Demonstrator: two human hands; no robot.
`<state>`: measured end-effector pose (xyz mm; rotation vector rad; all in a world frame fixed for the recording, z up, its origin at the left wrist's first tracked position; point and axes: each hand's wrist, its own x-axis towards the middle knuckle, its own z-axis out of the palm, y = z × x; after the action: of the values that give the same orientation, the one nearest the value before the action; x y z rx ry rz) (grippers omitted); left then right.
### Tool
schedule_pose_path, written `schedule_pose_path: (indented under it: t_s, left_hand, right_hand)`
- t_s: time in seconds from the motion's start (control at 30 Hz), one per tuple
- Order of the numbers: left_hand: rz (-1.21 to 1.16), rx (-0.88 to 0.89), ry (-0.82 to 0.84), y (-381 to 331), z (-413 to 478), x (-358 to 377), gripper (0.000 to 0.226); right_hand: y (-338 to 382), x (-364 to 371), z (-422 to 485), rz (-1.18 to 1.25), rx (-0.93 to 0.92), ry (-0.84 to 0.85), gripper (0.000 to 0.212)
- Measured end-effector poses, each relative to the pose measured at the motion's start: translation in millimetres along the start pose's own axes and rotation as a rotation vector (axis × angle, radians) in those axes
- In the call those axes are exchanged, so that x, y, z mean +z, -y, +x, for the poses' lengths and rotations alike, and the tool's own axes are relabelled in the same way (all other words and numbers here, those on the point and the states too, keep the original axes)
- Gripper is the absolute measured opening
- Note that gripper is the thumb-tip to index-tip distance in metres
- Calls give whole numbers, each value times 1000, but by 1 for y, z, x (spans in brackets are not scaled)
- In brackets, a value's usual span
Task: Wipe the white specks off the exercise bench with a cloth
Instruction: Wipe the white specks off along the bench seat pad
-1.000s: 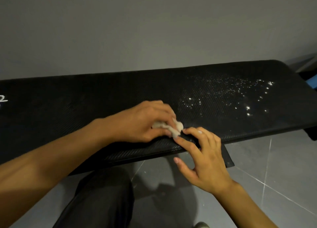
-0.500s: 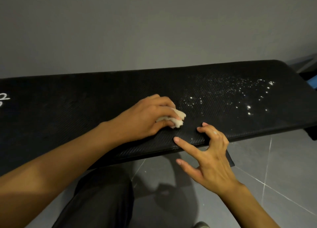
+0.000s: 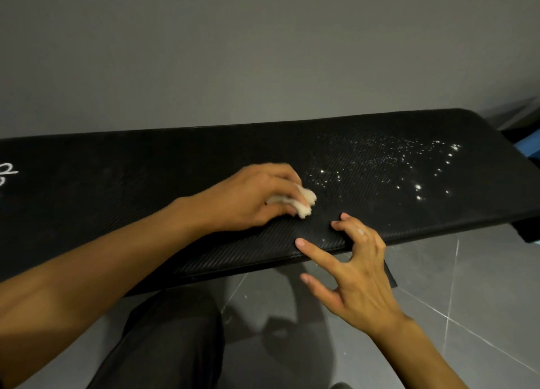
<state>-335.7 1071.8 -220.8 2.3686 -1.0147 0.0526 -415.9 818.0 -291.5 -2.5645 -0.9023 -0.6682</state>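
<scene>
No legible text, number or brand. The only marking is a white looped logo fragment (image 3: 7, 173) printed on the black exercise bench (image 3: 175, 166) pad at its far left, cut off by the frame edge.

Left hand (image 3: 251, 197): bare, no rings, no sleeve on forearm.
Right hand (image 3: 358, 274): bare, short pale nails, whitish smudge on knuckle.
Trousers (image 3: 163, 344): dark, at 6 o'clock.

- The scene is dimly and evenly lit.
- Glints are thrown off the white specks (image 3: 409, 166) on the bench (image 3: 146, 169).
- Soft shadows are cast on the floor (image 3: 482, 286).
- The left hand (image 3: 248, 198) is slightly blurred.
- Straight edges are bowed near the borders.
</scene>
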Motion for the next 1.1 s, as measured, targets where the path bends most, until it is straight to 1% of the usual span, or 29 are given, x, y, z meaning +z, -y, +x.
schedule_pose_path:
  t_s: [0.03,0.07,0.1,0.17,0.2,0.23,0.37,0.4,0.5,0.53,0.57,0.7,0.77,0.83,0.9,0.93,1.03,1.1]
  left_hand:
    - [-7,41,36,-4,-3,2,21]
    - [10,51,37,-4,-5,3,22]
    - [40,22,1,2,-4,1,24]
    - [111,-122,-126,19,3,-5,29]
    - [129,-195,-162,26,5,-7,30]
    - [139,-218,-163,29,6,-8,30]
    - [62,-31,6,10,0,-1,28]
    - [71,-35,8,11,0,-1,29]
    - [148,-191,-157,33,13,-9,29]
    - [146,-247,-187,39,16,-11,28]
    - [134,-259,-187,41,19,-11,27]
    - [63,-90,-64,22,9,-1,26]
    - [73,-115,-74,27,9,-2,29]
    - [111,-195,-145,37,17,-8,29]
    - [108,-260,-175,44,23,-12,29]
    - [103,-255,-161,44,24,-12,28]
    - [115,-149,-67,39,17,-8,27]
    - [114,-153,-56,42,15,-11,28]
  right_hand:
    - [0,0,0,-6,2,1,51]
    - [0,0,0,-13,6,0,51]
    - [1,0,0,-14,10,0,52]
    - [3,-1,1,-7,10,-4,52]
    - [3,-2,1,-5,9,-5,52]
    - [3,-2,1,-5,8,-5,52]
    - [1,0,0,-14,-2,-12,52]
    - [2,1,1,-21,-2,-17,52]
    - [2,2,1,-26,2,-24,53]
    - [2,2,1,-27,1,-23,54]
    - [2,2,1,-29,-1,-21,54]
    - [1,1,1,-35,-4,-22,52]
    - [2,2,2,-32,12,-30,47]
    - [5,2,4,-22,42,-32,41]
    - [6,3,5,-10,65,-32,37]
    - [6,3,5,-7,72,-34,36]
    - [7,5,6,-10,88,-52,33]
    - [8,6,7,-14,110,-67,31]
